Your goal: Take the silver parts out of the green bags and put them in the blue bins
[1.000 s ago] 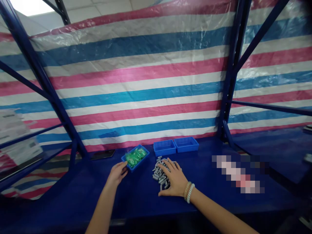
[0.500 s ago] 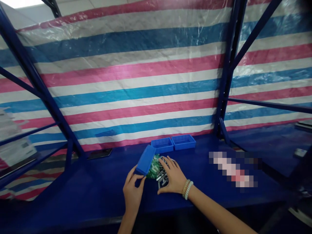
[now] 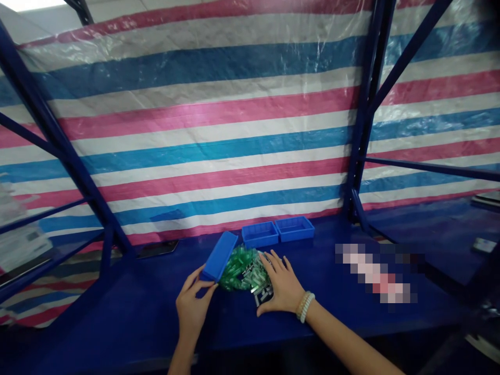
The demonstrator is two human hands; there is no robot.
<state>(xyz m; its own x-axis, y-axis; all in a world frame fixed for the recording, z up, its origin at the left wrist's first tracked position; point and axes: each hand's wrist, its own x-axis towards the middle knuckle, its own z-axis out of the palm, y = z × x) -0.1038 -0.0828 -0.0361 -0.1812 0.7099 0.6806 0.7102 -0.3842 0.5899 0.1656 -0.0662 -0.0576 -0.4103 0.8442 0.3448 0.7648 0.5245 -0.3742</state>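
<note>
In the head view, the left hand (image 3: 193, 304) is grasping a blue box (image 3: 220, 256) by its near end, with the thumb and the fingers. The box is tilted on its side, its outer face toward the camera, so I cannot see what is inside. Just beside it, green clear pieces (image 3: 233, 268) lie in a heap on the blue desk (image 3: 136, 307), and they meet and partly mix with small grey pieces (image 3: 261, 278).

The right hand (image 3: 287, 286), with bracelets (image 3: 305, 306) on the wrist, holds nothing closed; its fingers are spread and curved around the right side of the grey pieces, like a small wall. If it presses on them, I cannot tell.

I judge that the step in hand is emptying the tilted box, and it seems almost complete. From this position, the next move calls for a steady left grasp and a gentle right hand, so that pieces do not roll away.

Behind the heap, two other blue boxes (image 3: 260, 241) stand upright, side by side, near the striped sheet (image 3: 214, 146).
</note>
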